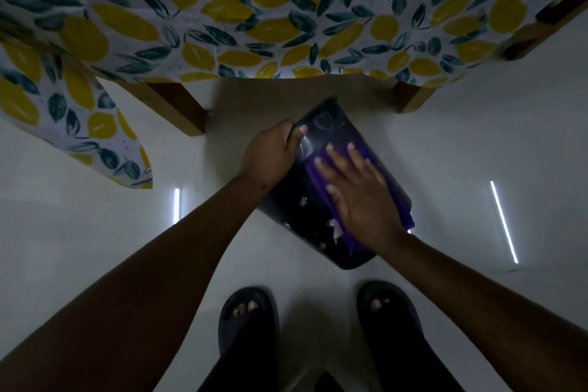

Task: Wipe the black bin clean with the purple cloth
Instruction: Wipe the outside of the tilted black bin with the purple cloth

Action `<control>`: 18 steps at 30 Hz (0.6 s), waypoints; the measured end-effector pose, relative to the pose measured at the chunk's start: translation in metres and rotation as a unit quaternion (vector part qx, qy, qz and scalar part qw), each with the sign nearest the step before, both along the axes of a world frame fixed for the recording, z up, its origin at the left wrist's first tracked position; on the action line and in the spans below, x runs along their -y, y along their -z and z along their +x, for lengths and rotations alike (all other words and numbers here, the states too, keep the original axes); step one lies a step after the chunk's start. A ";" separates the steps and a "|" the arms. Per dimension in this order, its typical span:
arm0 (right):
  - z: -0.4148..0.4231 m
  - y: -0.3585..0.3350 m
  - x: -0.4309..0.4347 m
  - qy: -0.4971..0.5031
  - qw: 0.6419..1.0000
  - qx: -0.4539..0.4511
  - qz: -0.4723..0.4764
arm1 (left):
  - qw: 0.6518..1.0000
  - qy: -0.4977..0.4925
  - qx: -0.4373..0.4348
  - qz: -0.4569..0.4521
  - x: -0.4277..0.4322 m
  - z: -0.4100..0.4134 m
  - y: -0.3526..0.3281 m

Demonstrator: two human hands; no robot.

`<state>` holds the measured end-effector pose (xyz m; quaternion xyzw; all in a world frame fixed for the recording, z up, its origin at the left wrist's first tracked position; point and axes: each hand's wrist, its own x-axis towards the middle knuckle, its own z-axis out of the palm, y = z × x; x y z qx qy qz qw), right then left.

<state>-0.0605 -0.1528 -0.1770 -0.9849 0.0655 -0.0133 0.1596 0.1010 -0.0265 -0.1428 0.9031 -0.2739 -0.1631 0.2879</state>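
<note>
Pale glossy floor (95, 232) with bright strip reflections. On it: black bin (321, 232) lying tilted on its side, two dark slippers (248, 321), wooden table legs (178, 108) under a lemon-print tablecloth (254, 9).

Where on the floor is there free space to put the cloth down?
Bare floor lies right of the black bin, up to the table leg. More lies left of the left hand, below the hanging tablecloth. It is crowded between the bin and the sandals.
</note>
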 end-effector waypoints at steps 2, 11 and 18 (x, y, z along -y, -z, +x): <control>0.017 -0.001 0.018 0.111 0.987 0.005 0.112 | 1.000 -0.001 -0.005 -0.002 0.000 0.001 -0.001; -0.030 0.004 -0.024 -0.071 0.995 -0.019 -0.066 | 1.000 -0.005 -0.012 0.024 -0.004 0.006 0.002; 0.030 0.003 0.025 0.176 0.966 -0.019 0.189 | 1.000 -0.005 0.009 0.003 -0.005 0.002 -0.002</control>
